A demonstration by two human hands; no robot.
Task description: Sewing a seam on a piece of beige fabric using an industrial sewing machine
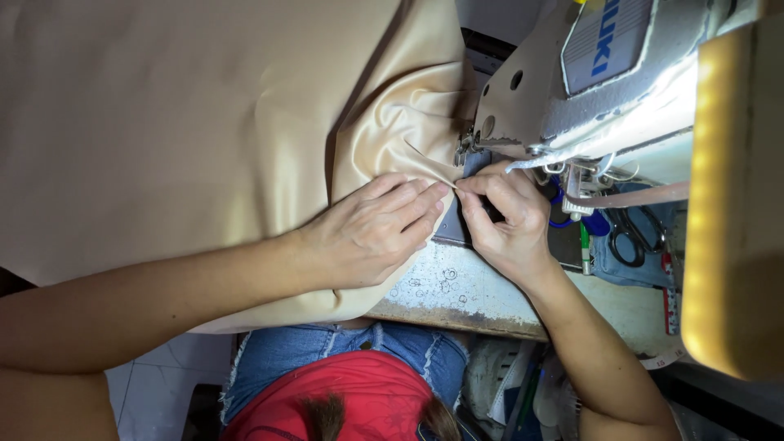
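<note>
At a sewing machine (572,90), the left hand (376,233) lies flat, fingers extended, on beige satin fabric (180,122) spread across the worn table (457,294), while the right hand (506,216) has its fingers pinched closed on the fabric's edge just before the needle; scissors (633,233) rest nearby.

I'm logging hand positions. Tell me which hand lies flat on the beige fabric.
The left hand: its palm and fingers press flat on the beige fabric. The right hand only pinches the fabric's edge near the sewing machine.
</note>
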